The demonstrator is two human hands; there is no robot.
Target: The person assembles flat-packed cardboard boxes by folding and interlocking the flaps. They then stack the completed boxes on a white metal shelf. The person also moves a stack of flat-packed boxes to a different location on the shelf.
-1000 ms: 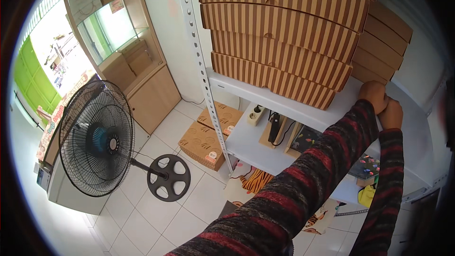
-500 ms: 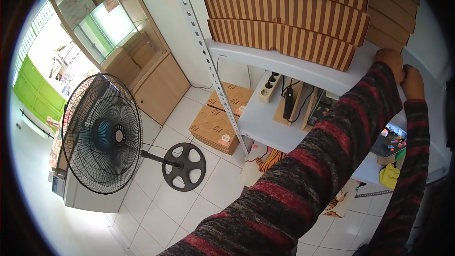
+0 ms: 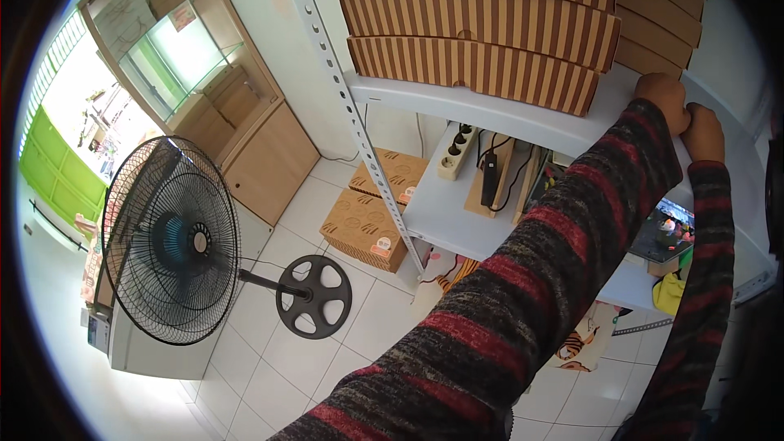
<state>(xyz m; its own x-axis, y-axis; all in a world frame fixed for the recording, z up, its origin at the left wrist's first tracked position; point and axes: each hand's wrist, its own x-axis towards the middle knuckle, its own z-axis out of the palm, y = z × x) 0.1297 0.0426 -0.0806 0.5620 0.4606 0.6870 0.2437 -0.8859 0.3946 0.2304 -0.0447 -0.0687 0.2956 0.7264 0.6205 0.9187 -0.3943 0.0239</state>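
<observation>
At two o'clock on the white shelf (image 3: 490, 106), both hands meet beside the striped boxes.

Largest first: the stack of striped cardboard boxes (image 3: 474, 28) fills the shelf from twelve to two o'clock, its lowest box (image 3: 478, 73) ending just left of the hands. The left hand (image 3: 663, 98) is curled with its knuckles up at the shelf's edge; the right hand (image 3: 704, 132) is closed just beside it at three o'clock. Whether either grips anything, I cannot tell. Judging from this, a sound grip would take the lowest box's corner squarely, both hands level, so the stack above doesn't tip. The standing fan (image 3: 171, 241) waits at nine o'clock.
</observation>
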